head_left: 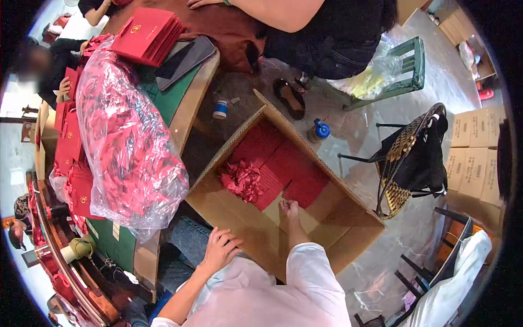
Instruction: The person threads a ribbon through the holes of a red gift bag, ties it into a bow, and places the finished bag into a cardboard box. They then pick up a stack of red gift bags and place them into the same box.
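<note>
A large open cardboard box (348,234) stands on the floor in front of me. Flat red paper bags (267,163) are packed in rows at its far side, with a bunch of red ribbons (242,180) on the left part. My right hand (289,209) reaches down into the box, close to the near edge of the bags. Its fingers are curled together, and whatever they may hold is too small to make out. My left hand (222,248) is open over my lap, beside the near left wall of the box, with nothing in it.
To the left, a table holds a clear plastic sack (131,147) of red ribbons, a stack of red bags (147,35) and a phone (185,61). A blue-lidded bottle (319,131), a shoe (289,98) and a green chair (406,71) are beyond the box. Other people sit around the table.
</note>
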Demonstrator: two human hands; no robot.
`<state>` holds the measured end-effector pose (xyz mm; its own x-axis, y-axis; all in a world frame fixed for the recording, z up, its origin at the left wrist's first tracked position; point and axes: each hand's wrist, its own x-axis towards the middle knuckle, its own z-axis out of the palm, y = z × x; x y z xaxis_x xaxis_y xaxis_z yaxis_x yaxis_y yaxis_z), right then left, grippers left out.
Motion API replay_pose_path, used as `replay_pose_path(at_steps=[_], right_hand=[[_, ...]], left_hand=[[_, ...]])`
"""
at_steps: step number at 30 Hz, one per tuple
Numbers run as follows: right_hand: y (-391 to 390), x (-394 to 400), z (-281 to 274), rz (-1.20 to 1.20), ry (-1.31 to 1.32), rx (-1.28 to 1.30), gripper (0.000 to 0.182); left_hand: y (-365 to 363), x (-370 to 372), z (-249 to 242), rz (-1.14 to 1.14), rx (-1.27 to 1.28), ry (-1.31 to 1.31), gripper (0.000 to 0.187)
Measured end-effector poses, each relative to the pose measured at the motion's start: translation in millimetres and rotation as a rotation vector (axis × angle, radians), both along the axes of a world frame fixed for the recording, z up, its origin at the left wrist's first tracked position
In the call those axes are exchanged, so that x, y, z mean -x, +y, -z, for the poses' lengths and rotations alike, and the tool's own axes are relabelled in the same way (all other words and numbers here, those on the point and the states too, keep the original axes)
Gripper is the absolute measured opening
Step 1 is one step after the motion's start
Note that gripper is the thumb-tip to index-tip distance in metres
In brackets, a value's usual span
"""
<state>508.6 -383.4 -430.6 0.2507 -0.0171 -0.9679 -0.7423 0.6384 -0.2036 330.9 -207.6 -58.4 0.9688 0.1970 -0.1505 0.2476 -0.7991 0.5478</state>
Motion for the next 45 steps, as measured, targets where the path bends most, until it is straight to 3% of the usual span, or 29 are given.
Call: replay_pose_path(at_steps=[4,6,10,16,18,22,24,28,31,36,39,42,45], right_hand=[[-17.5,5.1,19.3,0.009,0.056,-0.097,0.008],[-19.4,6.1,5.0,-0.089,-0.125,-0.131,0.007],[-15.0,-11.4,-27.6,0.006,0.01,-0.113,0.01],[-19.7,-40.6,-56.2,-0.083,-0.039,-0.097,0.037],[-11.7,-53.4,-68.6,-0.049,-0.276,-0.079,0.062],[-0.8,-95.0,-82.4,-0.045,-0.284,-0.062,0.076],[3.1,-114.1,-98.0,-0.127,-0.125,0.107,0.081],[10.7,-125.8,-87.4,-0.146,-0.172,0.113,0.08],[-7.1,-121.4,-24.9,-0.307,-0.364,0.049,0.08],[-1.1,-119.5,-54.3,-0.112,-0.137,0.084,0.063],[-8.1,-119.1,-63.6,-0.121,0.014,0.097,0.063],[-17.5,-117.2,-14.2,-0.071,-0.093,0.122,0.055],[-24.3,-113.8,-8.9,-0.014,-0.142,0.066,0.055]], left_hand=[[0.0,0.3,0.8,0.008,-0.011,-0.015,0.036],[0.1,-0.5,0.1,0.001,-0.01,-0.014,0.037],[-0.9,0.5,2.0,-0.009,-0.001,-0.024,0.037],[-0.9,0.4,2.1,-0.008,0.002,-0.02,0.035],[-0.7,-0.8,1.2,-0.003,-0.015,-0.036,0.035],[-0.3,-1.0,1.9,-0.001,-0.019,-0.05,0.035],[0.0,-1.9,1.2,0.006,-0.017,-0.053,0.035],[-0.5,-1.2,1.2,-0.01,-0.014,-0.059,0.036],[-0.4,-1.3,2.1,-0.008,-0.017,-0.053,0.037],[-0.5,-1.0,3.4,-0.014,-0.003,-0.064,0.037],[-1.2,-1.5,3.5,-0.017,-0.007,-0.081,0.036],[-0.6,0.9,7.3,-0.009,-0.012,-0.095,0.035],[0.1,1.6,8.5,-0.016,0.017,-0.14,0.035]])
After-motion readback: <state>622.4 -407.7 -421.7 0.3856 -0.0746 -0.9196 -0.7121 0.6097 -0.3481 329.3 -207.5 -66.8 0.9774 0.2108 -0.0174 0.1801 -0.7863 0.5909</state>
